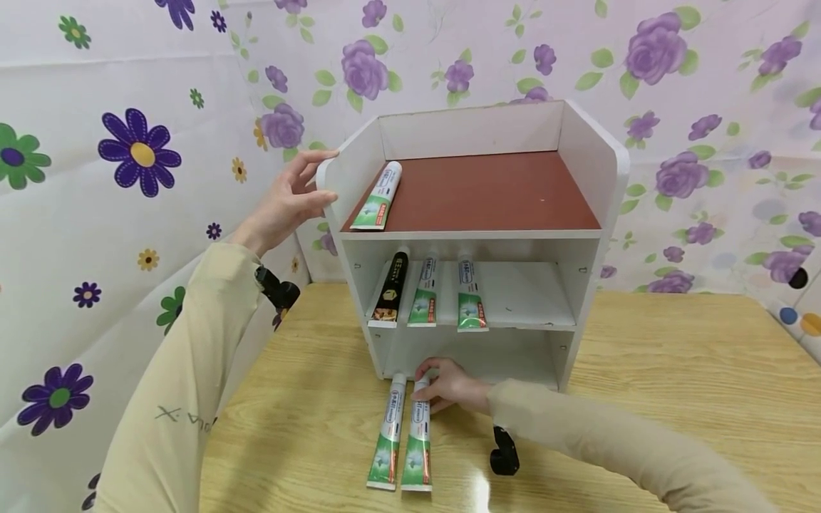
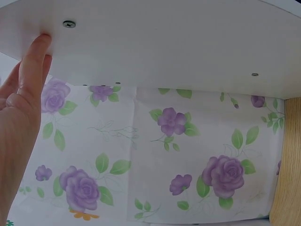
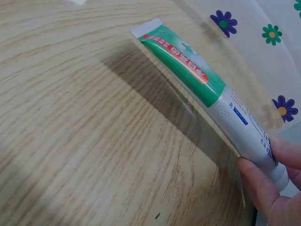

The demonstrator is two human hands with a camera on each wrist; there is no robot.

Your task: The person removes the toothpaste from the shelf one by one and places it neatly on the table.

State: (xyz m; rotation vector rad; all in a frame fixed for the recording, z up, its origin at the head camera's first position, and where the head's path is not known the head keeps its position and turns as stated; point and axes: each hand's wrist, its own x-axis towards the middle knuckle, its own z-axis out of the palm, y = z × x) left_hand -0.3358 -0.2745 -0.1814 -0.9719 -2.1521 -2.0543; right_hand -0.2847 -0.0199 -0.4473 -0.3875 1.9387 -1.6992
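Observation:
My right hand (image 1: 454,386) pinches a green-and-white toothpaste tube (image 1: 418,445) near its cap end, at the bottom front of a white shelf unit (image 1: 595,285). In the right wrist view, thumb and fingers grip that tube (image 3: 188,63), its flat end casting a shadow on the table. Close beside it to the left lies a second green-and-white toothpaste tube (image 1: 388,436). My left hand (image 1: 288,196) touches the upper left side panel of the unit; in the left wrist view its extended fingers (image 2: 34,70) rest against the panel's outer face.
On the brown top board (image 1: 481,196) one toothpaste tube (image 1: 378,196) lies at the left. The middle shelf (image 1: 526,292) bears a black tube (image 1: 391,288) and two green-and-white tubes. A wooden table (image 1: 693,385) carries the unit; flowered sheets (image 1: 487,43) hang behind and left.

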